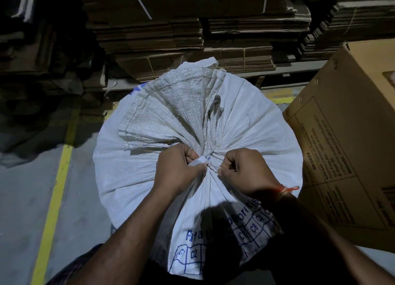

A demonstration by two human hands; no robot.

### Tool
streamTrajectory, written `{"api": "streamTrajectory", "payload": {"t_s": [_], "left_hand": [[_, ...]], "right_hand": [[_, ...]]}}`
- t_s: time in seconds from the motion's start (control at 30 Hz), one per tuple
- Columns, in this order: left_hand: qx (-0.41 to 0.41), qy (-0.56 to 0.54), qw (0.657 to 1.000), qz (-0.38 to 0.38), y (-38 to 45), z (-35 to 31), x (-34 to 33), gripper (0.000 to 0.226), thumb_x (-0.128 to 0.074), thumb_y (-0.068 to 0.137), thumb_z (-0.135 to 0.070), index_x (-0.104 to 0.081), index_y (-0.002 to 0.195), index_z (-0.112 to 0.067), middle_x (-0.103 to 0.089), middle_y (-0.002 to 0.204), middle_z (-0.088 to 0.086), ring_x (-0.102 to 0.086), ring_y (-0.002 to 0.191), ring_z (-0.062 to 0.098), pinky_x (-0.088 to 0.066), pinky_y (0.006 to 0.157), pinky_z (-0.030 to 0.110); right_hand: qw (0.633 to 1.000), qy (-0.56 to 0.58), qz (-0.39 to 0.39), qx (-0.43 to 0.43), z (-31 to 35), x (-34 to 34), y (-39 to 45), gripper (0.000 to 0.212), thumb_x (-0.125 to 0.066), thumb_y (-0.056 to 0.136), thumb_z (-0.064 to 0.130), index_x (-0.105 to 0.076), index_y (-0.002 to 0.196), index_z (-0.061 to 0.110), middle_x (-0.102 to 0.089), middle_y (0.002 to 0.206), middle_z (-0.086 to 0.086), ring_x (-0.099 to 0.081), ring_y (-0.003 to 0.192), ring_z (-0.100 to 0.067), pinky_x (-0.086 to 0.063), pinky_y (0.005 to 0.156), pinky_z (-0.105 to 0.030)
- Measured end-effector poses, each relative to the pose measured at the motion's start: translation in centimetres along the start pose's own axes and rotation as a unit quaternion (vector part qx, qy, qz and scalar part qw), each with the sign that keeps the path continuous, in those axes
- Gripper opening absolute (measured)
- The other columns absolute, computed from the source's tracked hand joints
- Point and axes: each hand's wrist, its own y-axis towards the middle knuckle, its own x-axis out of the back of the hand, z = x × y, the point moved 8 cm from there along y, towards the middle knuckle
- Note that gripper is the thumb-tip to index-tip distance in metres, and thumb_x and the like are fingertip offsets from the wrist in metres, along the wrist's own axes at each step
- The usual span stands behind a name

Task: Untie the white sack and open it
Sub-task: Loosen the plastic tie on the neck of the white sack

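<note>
A large white woven sack point(252, 122) with blue print stands upright in front of me, seen from above. Its mouth is gathered into a tight neck, and the loose top flap point(171, 105) fans away from me. A white tie strip point(203, 159) wraps the neck. My left hand point(179, 167) pinches the strip's flat end on the left of the knot. On the right of the knot, my right hand point(245, 169) is closed on a thin strand of the tie. The knot itself is partly hidden between my fingers.
A big brown cardboard box point(346, 148) stands close on the right, touching the sack. Stacks of flattened cardboard point(192, 32) fill the shelves behind. A yellow floor line point(57, 188) runs along the grey floor on the left.
</note>
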Motion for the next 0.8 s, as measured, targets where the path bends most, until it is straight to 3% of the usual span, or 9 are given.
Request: {"api": "streamTrajectory", "payload": {"t_s": [0.2, 0.37, 0.67, 0.8], "left_hand": [[-0.001, 0.004, 1.0, 0.01, -0.1, -0.2, -0.3, 0.02, -0.091, 0.071, -0.029, -0.073, 0.072, -0.02, -0.074, 0.068, -0.005, -0.067, 0.064, 0.009, -0.051, 0.062, 0.029], [0.007, -0.004, 1.0, 0.001, -0.1, 0.3, 0.2, 0.02, -0.09, 0.07, -0.03, -0.073, 0.074, -0.019, -0.075, 0.07, -0.004, -0.071, 0.068, 0.012, -0.056, 0.068, 0.038], [0.004, 0.003, 1.0, 0.004, 0.1, 0.1, 0.1, 0.019, -0.091, 0.071, -0.027, -0.073, 0.073, -0.02, -0.075, 0.069, -0.004, -0.069, 0.067, 0.012, -0.056, 0.068, 0.038], [0.007, 0.001, 1.0, 0.004, 0.1, 0.2, 0.1, 0.02, -0.091, 0.07, -0.026, -0.073, 0.071, -0.019, -0.074, 0.068, -0.005, -0.07, 0.067, 0.013, -0.056, 0.069, 0.039]], "right_hand": [[1.0, 0.011, -0.022, 0.01, 0.8, -0.8, 0.1, 0.016, -0.074, 0.082, 0.024, -0.069, 0.071, 0.014, -0.07, 0.067, 0.001, -0.063, 0.067, -0.014, -0.048, 0.064, -0.031], [1.0, 0.019, 0.004, 0.0, 0.9, -0.5, 0.0, 0.017, -0.078, 0.077, 0.029, -0.071, 0.068, 0.017, -0.071, 0.065, 0.006, -0.064, 0.064, -0.005, -0.048, 0.061, -0.024], [1.0, -0.01, 0.016, 0.0, -0.2, -0.1, -0.1, 0.014, -0.076, 0.077, 0.023, -0.071, 0.066, 0.016, -0.072, 0.064, 0.004, -0.065, 0.065, -0.008, -0.047, 0.061, -0.026], [1.0, -0.01, 0.019, 0.0, -0.2, -0.1, 0.1, 0.016, -0.077, 0.079, 0.023, -0.071, 0.066, 0.016, -0.072, 0.065, 0.003, -0.065, 0.066, -0.01, -0.041, 0.057, -0.02]]}}
